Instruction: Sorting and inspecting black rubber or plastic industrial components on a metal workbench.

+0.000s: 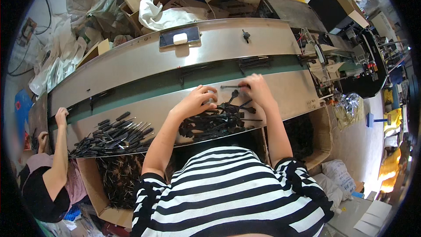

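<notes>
The person's left hand (196, 101) rests curled, fingers drawn together, at the top edge of a heap of small black plastic-handled tools (215, 122) lying on the near steel ledge (289, 92) of a long conveyor. The right hand (256, 88), just beyond the heap, pinches one thin black tool with a metal shaft (230, 87) between closed fingertips, holding it level above the ledge. The green belt (144, 87) carries spaced black bundles. Farther left, a co-worker's hand (61, 116) touches the ledge beside a second pile of black-handled screwdrivers (114, 134).
</notes>
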A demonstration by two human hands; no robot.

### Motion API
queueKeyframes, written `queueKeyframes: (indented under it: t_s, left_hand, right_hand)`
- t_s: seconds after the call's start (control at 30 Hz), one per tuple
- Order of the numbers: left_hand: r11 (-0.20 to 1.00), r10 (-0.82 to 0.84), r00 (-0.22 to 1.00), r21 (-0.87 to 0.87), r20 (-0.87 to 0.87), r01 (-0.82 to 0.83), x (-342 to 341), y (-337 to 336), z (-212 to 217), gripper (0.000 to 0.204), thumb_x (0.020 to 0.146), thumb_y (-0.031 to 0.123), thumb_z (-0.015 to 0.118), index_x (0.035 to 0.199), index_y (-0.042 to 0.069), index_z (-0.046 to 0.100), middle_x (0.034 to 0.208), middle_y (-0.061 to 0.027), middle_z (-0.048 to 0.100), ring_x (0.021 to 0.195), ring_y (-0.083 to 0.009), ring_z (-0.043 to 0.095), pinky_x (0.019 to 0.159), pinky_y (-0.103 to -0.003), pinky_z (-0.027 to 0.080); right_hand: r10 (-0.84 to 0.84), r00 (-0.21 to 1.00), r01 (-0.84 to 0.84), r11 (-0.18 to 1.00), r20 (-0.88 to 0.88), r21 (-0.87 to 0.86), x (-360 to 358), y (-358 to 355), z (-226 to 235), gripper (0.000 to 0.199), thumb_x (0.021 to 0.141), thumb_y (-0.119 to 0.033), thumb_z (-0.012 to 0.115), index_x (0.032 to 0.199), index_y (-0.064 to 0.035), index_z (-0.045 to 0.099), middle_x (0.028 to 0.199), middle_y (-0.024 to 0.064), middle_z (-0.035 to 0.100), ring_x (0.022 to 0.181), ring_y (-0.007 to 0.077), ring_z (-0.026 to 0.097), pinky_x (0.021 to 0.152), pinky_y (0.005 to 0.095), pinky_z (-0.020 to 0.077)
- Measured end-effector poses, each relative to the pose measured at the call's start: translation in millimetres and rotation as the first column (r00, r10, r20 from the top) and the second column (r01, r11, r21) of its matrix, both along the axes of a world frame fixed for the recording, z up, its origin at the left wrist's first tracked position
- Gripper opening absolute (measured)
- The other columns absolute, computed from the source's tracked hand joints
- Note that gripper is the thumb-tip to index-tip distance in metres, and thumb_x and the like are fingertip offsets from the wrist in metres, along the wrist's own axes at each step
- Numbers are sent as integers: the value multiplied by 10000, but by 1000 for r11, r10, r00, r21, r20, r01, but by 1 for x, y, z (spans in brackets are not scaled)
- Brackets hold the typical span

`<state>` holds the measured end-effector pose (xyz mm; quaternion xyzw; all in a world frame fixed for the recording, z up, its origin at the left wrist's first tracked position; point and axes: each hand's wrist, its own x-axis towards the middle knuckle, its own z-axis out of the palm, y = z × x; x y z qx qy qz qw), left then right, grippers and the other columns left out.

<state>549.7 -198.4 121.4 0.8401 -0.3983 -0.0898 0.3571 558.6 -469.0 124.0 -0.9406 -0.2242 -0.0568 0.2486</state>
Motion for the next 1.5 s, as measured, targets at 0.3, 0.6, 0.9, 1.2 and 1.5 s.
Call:
queueKeyframes:
  t_s: [0.3, 0.6, 0.9, 1.2, 1.5]
  left_hand:
    - [997, 15, 986, -74, -168, -28, 5, 6, 4, 117, 822, 126, 680, 896, 51, 629, 1103, -66, 555, 968, -229, 571, 805, -337, 494]
    - [995, -4, 980, -100, -198, -17, 4, 12, -1, 143, 804, 151, 702, 892, 53, 645, 1029, -66, 575, 939, -217, 574, 797, -326, 483]
    - [996, -65, 994, 58, -90, 70, 7, 8, 2, 164, 735, 150, 747, 833, 52, 659, 848, -61, 594, 886, -240, 558, 799, -348, 452]
    - [944, 302, 936, -192, 179, -268, 24, 35, 7, 151, 656, 123, 782, 774, 98, 691, 801, -22, 646, 782, -227, 581, 730, -337, 442]
    - [457, 768, 435, 74, 469, -886, 32, 86, -21, 190, 607, 227, 809, 719, 152, 675, 943, 17, 595, 965, -227, 518, 873, -423, 339]
  right_hand:
    - [91, 962, -46, 984, 258, -175, 68, 35, -24, 151, 692, -143, 698, 841, -125, 686, 830, 21, 667, 873, 214, 575, 838, 356, 393]
    - [70, 997, -73, 993, 33, 95, 24, 22, 4, 276, 699, -137, 722, 971, -119, 686, 930, 75, 659, 942, 269, 585, 860, 380, 441]
    - [76, 995, -63, 980, -64, 186, -38, 9, -9, 177, 733, -51, 692, 897, -118, 700, 1062, 57, 610, 1005, 270, 527, 886, 369, 457]
    - [-33, 998, 50, 951, -61, 305, -41, 8, -16, 129, 731, -26, 686, 850, -76, 678, 1013, 62, 618, 999, 266, 536, 860, 358, 456]
    - [-29, 999, 42, 945, -43, 324, -40, 9, -15, 132, 725, -26, 690, 850, -67, 676, 989, 52, 623, 977, 265, 542, 852, 356, 458]
